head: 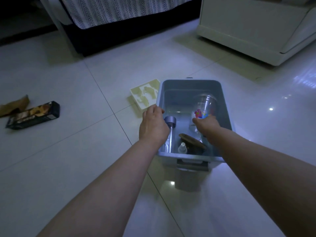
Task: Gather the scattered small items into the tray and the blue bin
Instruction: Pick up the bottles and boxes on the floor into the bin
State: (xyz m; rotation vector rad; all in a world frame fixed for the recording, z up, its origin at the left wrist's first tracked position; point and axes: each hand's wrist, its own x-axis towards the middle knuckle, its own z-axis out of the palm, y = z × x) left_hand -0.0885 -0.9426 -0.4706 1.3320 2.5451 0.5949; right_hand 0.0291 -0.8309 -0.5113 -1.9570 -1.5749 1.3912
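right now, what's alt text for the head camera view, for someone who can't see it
Two bare hands reach to a blue bin on a tiled floor: the left hand holds its left rim, the right hand grips a printed clear cup inside. A cream tray lies beside the bin; a dark box lies further left.

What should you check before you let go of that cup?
1. Clear cup is inside the blue bin: ok.
2. Right hand grips the cup: ok.
3. Left hand holds the bin's rim: ok.
4. Cup rests on the bin's bottom: cannot tell.
5. Cream tray sits beside the bin: ok.
6. Floor is all picked up: not ok; a dark box and a brown wrapper lie on the tiles.
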